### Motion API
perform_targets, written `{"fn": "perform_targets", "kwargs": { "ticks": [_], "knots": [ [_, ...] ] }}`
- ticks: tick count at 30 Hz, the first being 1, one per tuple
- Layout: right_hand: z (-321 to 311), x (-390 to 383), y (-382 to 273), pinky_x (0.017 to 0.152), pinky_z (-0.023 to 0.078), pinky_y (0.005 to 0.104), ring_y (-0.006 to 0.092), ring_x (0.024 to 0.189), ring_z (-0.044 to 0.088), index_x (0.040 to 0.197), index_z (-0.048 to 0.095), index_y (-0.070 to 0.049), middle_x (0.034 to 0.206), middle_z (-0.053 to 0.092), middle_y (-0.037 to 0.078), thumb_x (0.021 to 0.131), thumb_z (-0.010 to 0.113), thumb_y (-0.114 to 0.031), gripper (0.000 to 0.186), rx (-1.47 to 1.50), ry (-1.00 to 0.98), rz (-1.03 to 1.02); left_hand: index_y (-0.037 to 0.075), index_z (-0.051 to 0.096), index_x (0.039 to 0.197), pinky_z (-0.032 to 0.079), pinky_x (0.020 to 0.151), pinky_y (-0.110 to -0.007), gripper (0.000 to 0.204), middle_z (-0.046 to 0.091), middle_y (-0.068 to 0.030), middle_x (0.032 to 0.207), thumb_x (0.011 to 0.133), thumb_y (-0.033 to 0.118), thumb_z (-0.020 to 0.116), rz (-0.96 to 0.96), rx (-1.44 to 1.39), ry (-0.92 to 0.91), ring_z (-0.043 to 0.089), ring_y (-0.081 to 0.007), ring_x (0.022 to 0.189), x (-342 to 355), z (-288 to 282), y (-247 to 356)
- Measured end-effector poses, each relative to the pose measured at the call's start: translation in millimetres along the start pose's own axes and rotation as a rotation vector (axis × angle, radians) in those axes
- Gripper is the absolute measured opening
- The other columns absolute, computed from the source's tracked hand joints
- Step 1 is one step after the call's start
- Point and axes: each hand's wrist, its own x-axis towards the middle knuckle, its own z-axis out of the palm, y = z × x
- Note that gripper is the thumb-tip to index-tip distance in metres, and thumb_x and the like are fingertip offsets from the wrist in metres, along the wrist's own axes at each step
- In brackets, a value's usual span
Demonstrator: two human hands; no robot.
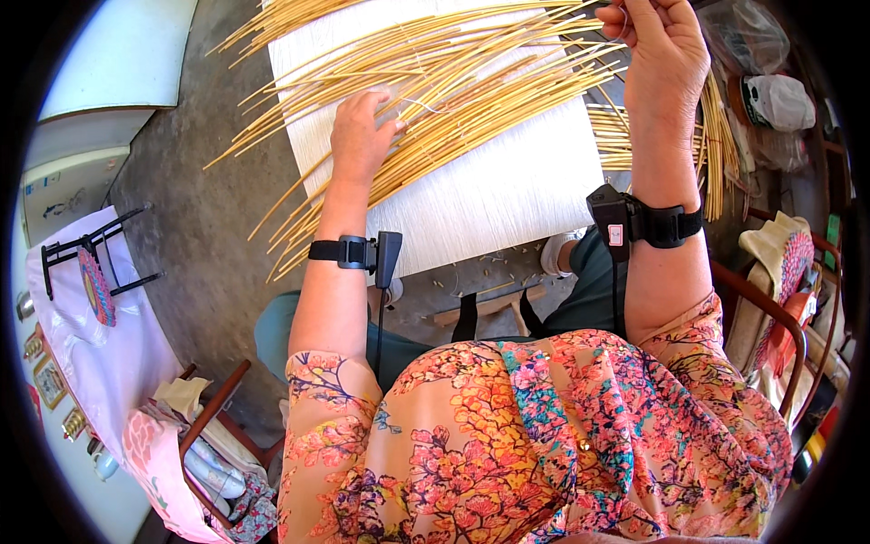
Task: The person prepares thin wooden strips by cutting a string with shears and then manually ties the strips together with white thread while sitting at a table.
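Long yellow reed stalks (471,127) lie in slanting rows across a white thread-covered panel (507,199) in front of me. Over the left part of these stalks rests my left hand (359,140), its thumb apart from its bent fingers and no object visible between them. A loose white string (421,106) lies on the stalks just right of those fingers. Raised at the upper right, past the stalk ends, my right hand (666,59) has its fingers pinched together. A thin thread (623,29) shows at its fingertips, which the top edge partly cuts off.
More stalks (720,154) are heaped to the right of the panel, near plastic bags (779,102). A wooden chair (213,412) stands at lower left, another chair (766,304) at right. A table with a pale cloth (100,326) is at far left. Scraps lie on the grey floor (444,290).
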Motion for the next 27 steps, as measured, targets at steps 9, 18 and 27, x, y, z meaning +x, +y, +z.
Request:
{"fn": "perform_targets", "kwargs": {
  "ticks": [9,18,27],
  "knots": [
    [-5,-2,5,0.053,0.042,0.0175,0.0066,0.058,0.053,0.090,0.054,-0.003,0.073,0.058,0.003,0.090,0.052,-0.002,0.003,-0.002,-0.011,0.070,0.007,0.061,0.090,0.044,0.083,-0.038,0.028,0.062,-0.0096,0.098,0.066,0.010,0.074,-0.031,0.019,0.044,0.054,-0.0298,0.095,-1,-3,13],
    [2,-3,0,0.055,0.043,0.0185,0.0073,0.061,0.054,0.090,0.055,-0.003,0.073,0.058,0.003,0.089,0.053,-0.002,0.003,0.081,-0.068,0.091,0.010,0.063,0.101,0.046,0.081,-0.038,0.025,0.063,-0.0098,0.097,0.076,0.013,0.066,-0.121,-0.053,-0.037,0.056,-0.0276,0.093,9,-3,11],
    [13,-10,-2,0.057,0.045,0.0189,0.0076,0.062,0.055,0.090,0.054,-0.003,0.074,0.057,0.002,0.088,0.054,0.000,0.003,0.176,-0.116,0.096,0.010,0.063,0.103,0.047,0.080,-0.038,0.026,0.064,-0.0117,0.094,0.077,0.014,0.065,-0.141,-0.028,-0.148,0.059,-0.0283,0.090,7,-20,5]
  ]
}}
